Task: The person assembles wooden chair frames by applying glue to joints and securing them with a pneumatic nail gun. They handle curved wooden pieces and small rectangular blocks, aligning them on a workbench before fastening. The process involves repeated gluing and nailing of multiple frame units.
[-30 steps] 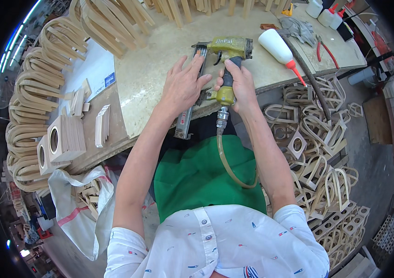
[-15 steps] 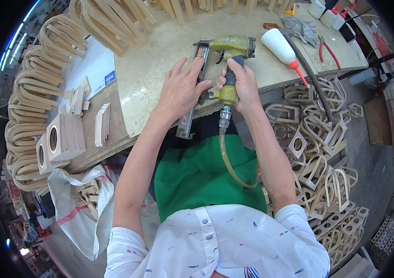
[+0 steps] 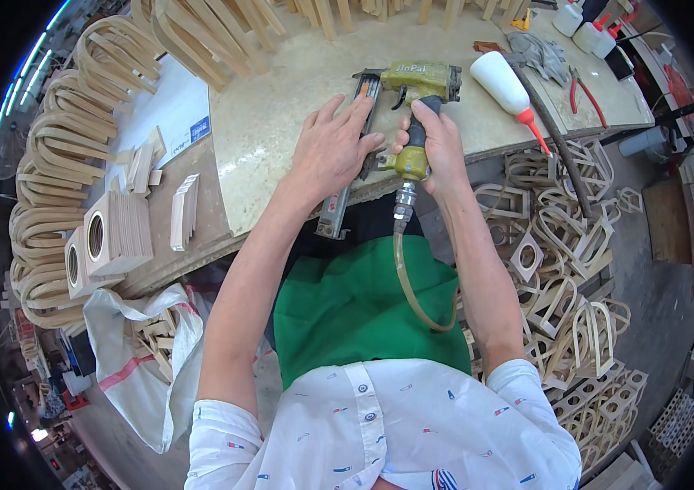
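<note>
My right hand (image 3: 438, 145) is wrapped round the black grip of a yellow-green pneumatic nail gun (image 3: 419, 79), which lies tipped over at the bench's near edge. A clear air hose (image 3: 409, 290) runs from the metal coupling under its grip down across my green apron. On the gun's long nail magazine (image 3: 335, 211) rests my left hand (image 3: 329, 151), fingers stretched out and laid over the rail, not gripping it. The magazine's lower end sticks out past the bench edge. Part of the rail is hidden under my left fingers.
A white glue bottle (image 3: 500, 82) with a red nozzle lies right of the gun, beside a dark bar (image 3: 555, 126). Bent wooden arches (image 3: 69, 147) line the left and far bench. Square holed blocks (image 3: 122, 233) stand left. Wooden frames (image 3: 563, 245) pile up on the right.
The whole view has shifted slightly, moving bench and hands a little to the right in the picture. Both hands keep their places on the nail gun.
</note>
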Motion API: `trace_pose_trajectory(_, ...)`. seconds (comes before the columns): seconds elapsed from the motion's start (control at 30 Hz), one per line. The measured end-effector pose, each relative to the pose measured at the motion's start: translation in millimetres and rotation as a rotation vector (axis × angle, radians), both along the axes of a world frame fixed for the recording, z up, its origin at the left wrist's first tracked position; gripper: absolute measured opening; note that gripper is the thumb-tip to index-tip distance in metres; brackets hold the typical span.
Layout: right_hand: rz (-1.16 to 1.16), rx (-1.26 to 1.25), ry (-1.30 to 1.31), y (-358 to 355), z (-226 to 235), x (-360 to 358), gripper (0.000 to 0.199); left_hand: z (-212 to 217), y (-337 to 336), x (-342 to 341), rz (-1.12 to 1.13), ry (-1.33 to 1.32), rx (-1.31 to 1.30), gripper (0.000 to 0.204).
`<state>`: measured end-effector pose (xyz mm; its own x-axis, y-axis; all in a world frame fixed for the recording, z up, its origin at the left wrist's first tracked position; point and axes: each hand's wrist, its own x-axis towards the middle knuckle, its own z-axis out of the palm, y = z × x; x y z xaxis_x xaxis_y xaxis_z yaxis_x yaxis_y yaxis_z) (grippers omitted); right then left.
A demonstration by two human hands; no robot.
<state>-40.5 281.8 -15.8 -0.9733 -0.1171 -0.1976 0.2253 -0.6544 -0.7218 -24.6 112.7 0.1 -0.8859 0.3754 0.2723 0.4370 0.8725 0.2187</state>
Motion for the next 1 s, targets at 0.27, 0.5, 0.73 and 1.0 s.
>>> trace_pose_trajectory(0.27,-0.004,-0.003,0.01,0.1,2.2,0.8,0.021,7.1,-13.6,15.2,0.029,0.008,0.48,0.042)
trace_pose_trajectory(0.5,0.0,0.02,0.008,0.0,1.2,0.3,0.021,-19.8,-25.4,82.4,-0.002,0.098,0.588,0.028)
trace_pose_trajectory(0.73,0.002,0.023,-0.014,0.5,3.4,0.6,0.022,-29.1,-19.5,79.9,0.006,0.21,0.622,0.023)
trace_pose_trajectory(1.0,0.001,0.04,-0.018,-0.3,3.1,0.6,0.023,-29.9,-16.8,70.1,0.017,0.256,0.614,0.02)
